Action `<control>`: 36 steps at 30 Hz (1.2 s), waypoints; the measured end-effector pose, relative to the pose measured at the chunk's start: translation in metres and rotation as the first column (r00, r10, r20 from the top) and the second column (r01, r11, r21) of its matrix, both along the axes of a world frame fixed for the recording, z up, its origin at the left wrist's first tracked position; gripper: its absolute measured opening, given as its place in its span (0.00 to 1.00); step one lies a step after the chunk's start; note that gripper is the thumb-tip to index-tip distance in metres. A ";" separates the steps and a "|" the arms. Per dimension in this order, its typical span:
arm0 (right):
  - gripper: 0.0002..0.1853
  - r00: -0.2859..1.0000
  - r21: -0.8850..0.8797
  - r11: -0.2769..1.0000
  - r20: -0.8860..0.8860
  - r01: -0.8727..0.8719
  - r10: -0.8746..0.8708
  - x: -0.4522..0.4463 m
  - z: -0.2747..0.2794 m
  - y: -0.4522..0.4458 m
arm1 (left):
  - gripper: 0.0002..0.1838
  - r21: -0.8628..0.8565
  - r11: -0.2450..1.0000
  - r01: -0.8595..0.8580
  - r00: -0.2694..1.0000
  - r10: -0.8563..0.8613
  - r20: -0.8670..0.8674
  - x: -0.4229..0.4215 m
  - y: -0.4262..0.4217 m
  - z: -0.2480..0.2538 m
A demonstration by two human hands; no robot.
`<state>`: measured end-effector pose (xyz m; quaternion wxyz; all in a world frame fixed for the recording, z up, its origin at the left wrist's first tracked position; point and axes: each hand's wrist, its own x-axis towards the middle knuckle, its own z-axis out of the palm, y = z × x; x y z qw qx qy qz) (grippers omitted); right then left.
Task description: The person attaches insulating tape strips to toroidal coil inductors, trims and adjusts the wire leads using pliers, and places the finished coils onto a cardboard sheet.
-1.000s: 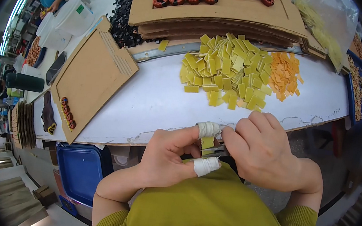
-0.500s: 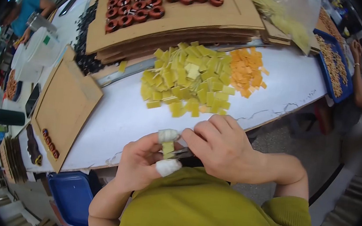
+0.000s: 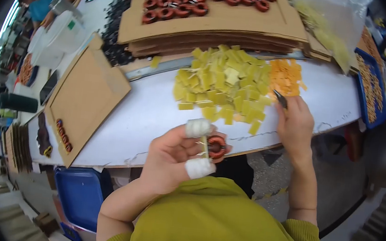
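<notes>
My left hand (image 3: 175, 154), thumb and a finger wrapped in white tape, is closed on a copper-wound toroidal coil (image 3: 217, 147) above my lap. A yellow rectangular piece (image 3: 204, 147) stands upright against the coil's left side, between the taped fingertips. My right hand (image 3: 296, 126) grips dark, pointed tweezers (image 3: 279, 99), their tip at the near left edge of a pile of small orange pieces (image 3: 286, 77). Left of that pile lies a larger heap of yellow rectangular pieces (image 3: 227, 84).
Rows of wound coils (image 3: 181, 10) lie on stacked brown boards (image 3: 211, 32) at the back. A board (image 3: 87, 95) with several small coils leans at left. A blue tray (image 3: 372, 113) holds small tan parts at right. Other people sit at both sides; a blue bin (image 3: 76, 197) is below.
My right hand has moved from beside my left hand out to the orange pile with the tweezers. My left hand has turned, so the coil now shows. The view has shifted.
</notes>
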<state>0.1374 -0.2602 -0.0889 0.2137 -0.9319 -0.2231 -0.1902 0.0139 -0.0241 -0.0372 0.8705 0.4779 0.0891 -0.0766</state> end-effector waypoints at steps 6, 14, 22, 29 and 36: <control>0.07 0.993 0.177 0.983 0.115 -0.052 0.032 0.002 0.005 0.006 | 0.30 -0.089 0.993 0.080 0.995 -0.075 0.059 -0.004 0.006 0.001; 0.08 0.723 0.753 0.492 -0.031 -0.437 0.690 -0.045 0.058 0.048 | 0.29 0.073 0.997 0.002 0.989 -0.013 0.146 -0.010 0.004 0.002; 0.14 0.726 0.479 0.588 0.170 -0.652 0.667 -0.047 0.059 0.077 | 0.26 0.396 0.911 -0.117 0.940 -0.026 0.340 -0.014 0.007 0.002; 0.14 0.684 0.397 0.603 0.095 -0.693 0.723 -0.043 0.065 0.077 | 0.24 0.432 0.886 -0.171 0.935 0.007 0.355 -0.012 0.008 0.001; 0.13 0.590 0.661 0.610 -0.300 -0.438 0.749 -0.043 0.073 0.074 | 0.19 0.551 0.801 -0.234 0.892 -0.048 0.449 -0.007 0.010 0.006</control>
